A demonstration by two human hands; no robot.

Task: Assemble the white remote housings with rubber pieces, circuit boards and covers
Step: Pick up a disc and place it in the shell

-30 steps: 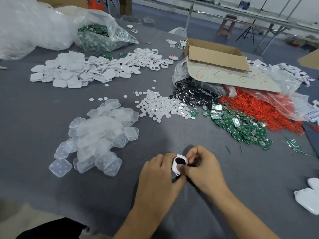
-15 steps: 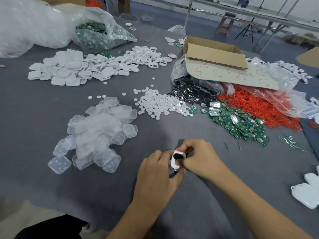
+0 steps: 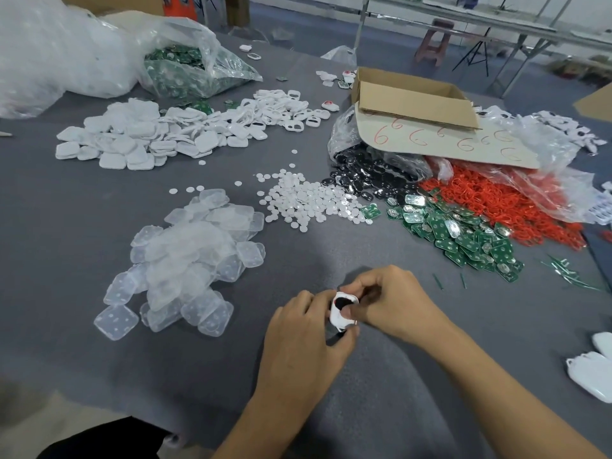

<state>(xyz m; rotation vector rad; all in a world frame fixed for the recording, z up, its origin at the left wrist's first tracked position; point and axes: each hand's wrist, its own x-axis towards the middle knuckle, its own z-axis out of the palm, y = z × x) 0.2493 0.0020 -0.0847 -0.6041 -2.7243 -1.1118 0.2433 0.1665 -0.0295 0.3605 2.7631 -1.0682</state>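
Note:
A small white remote housing (image 3: pixel 338 315) with a black piece set in its opening sits between my two hands, just above the grey table (image 3: pixel 82 207). My left hand (image 3: pixel 303 339) grips it from below and the left. My right hand (image 3: pixel 390 303) pinches it from the right, thumb on the black piece. Heaps of parts lie beyond: translucent rubber pads (image 3: pixel 185 260), white discs (image 3: pixel 308 202), green circuit boards (image 3: pixel 463 233), black pieces (image 3: pixel 367 177), red rings (image 3: pixel 490 200) and white covers and frames (image 3: pixel 159 137).
An open cardboard box (image 3: pixel 414 97) rests on a sheet marked with red sixes at the back right. Plastic bags (image 3: pixel 185 71) stand at the back left. Finished white housings (image 3: pixel 592 372) lie at the right edge. A stool and metal frames stand past the table.
Both hands have kept the housing between them and shifted only slightly on the table; my right thumb now presses on the black piece.

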